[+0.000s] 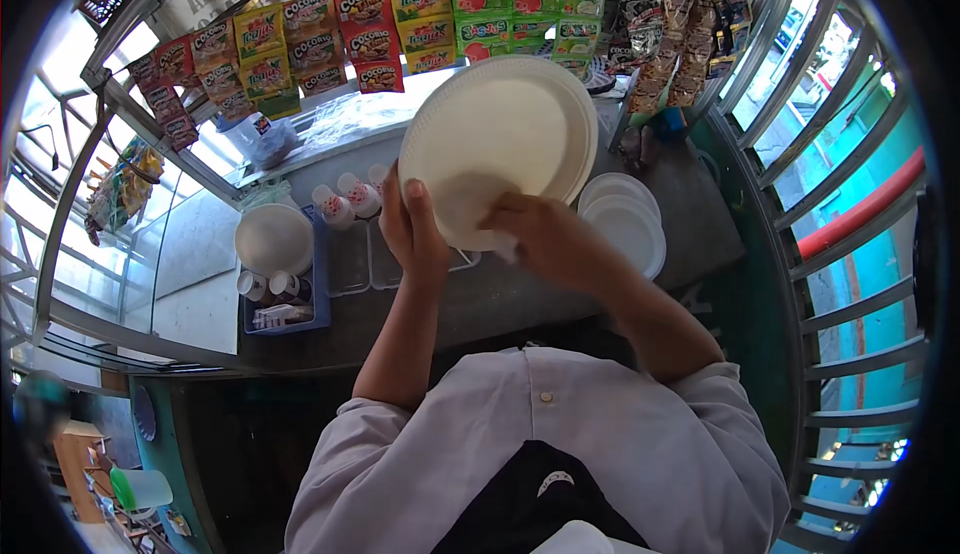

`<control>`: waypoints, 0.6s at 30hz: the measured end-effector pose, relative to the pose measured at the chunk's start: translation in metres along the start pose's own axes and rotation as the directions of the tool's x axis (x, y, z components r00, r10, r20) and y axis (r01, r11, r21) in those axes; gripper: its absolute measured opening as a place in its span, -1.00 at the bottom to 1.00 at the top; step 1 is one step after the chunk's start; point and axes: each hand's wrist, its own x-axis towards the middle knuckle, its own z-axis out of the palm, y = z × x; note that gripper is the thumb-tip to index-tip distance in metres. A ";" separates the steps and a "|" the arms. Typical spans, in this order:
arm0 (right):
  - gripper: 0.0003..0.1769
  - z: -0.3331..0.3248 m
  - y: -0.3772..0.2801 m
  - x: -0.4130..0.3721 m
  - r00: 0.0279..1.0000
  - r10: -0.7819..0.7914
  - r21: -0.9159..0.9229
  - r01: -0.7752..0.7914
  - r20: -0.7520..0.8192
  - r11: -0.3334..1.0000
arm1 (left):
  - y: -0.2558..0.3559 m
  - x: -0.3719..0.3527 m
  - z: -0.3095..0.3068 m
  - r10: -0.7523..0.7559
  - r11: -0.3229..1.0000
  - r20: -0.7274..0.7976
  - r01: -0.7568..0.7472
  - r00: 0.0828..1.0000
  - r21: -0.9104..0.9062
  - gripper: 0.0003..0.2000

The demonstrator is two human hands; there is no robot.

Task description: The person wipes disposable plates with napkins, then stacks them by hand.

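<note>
My left hand [415, 224] grips a large white oval plate [500, 134] by its left edge, thumb on the front face and the plate tilted up towards me. Against the plate's lower part, my right hand [540, 239] has its fingers bunched. A bit of white tissue or cloth [507, 247] pokes out below those fingers, and motion blurs it. Right of the hands, several white plates [630, 229] lie overlapped on the dark counter. Clear rectangular trays [395, 264] and a row of printed white cups [335, 206] sit left of the raised plate.
A blue basket [320, 314] at left holds cups and a round white lidded item [274, 240]. Drink sachets [375, 34] hang along the back, over a glass display case [190, 254]. Metal bars [820, 194] line the right side.
</note>
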 end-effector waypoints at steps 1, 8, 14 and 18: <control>-0.54 -0.011 0.012 -0.005 0.997 0.043 -0.121 -0.034 0.068 0.992 | -0.001 -0.001 -0.001 0.002 1.000 -0.004 -0.002 1.000 0.002 -0.63; -0.54 -0.057 0.007 0.013 0.811 -0.136 -0.345 -0.086 -0.569 0.935 | 0.016 -0.009 0.012 -0.072 0.997 0.068 0.071 0.995 0.018 -0.60; -0.58 0.011 -0.010 -0.006 0.999 -0.037 -0.147 0.035 -0.008 0.989 | 0.005 -0.004 0.004 -0.147 0.989 0.016 0.146 0.989 0.038 -0.60; -0.58 -0.045 0.026 -0.007 0.990 0.141 -0.454 -0.128 -0.006 0.882 | 0.007 -0.006 0.000 -0.230 0.973 0.001 0.230 0.973 0.007 -0.59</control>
